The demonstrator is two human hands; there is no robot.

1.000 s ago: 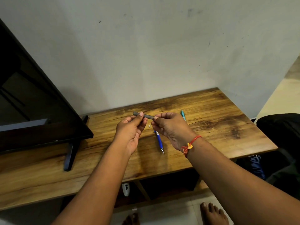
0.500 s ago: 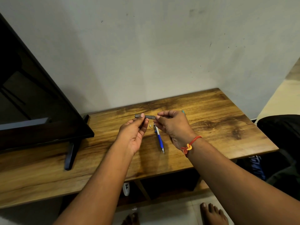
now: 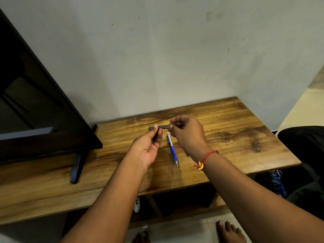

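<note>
Your left hand (image 3: 149,148) and right hand (image 3: 187,135) each pinch one end of the dark pen barrel (image 3: 164,127), held above the worktop (image 3: 236,137); its long axis runs from 9 to 3 o'clock.

Home: television (image 3: 35,111) on wooden table (image 3: 236,137)

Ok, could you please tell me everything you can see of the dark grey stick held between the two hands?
The dark grey stick is a short, slim, straight bar, matt, plastic by its look. It lies roughly level above the wooden table. The left hand pinches it near its left end; the right hand pinches its right end.
</note>
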